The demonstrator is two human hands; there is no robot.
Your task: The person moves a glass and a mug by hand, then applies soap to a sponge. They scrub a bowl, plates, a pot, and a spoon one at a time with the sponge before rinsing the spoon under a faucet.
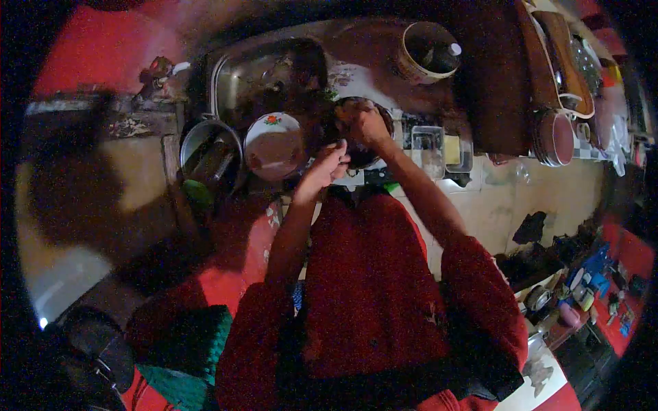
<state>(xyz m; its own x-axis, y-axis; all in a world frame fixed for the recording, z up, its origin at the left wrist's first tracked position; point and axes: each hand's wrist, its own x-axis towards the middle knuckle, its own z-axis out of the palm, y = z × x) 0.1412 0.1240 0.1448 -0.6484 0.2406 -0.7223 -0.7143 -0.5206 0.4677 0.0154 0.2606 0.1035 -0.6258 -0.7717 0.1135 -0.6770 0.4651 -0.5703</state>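
A dark round bowl [364, 162] sits on the counter in front of me. My right hand [371, 129] reaches down into it with fingers bent together, and the brownish contents around the fingertips are too dark to name. Beside the bowl's near left edge is my left hand [329, 166], its fingers curled close together and the thumb up. What either hand grips, if anything, does not show. To the left stands a white bowl [274, 148] with a red flower on it, holding something brownish.
Behind the white bowl lies a metal sink [218, 85]. A metal pot [234, 135] stands at the left with long items in it. Right of my hands are a clear plastic container [428, 147] and a yellow block [452, 149]. A bucket [415, 72] holding a white-capped bottle stands farther back.
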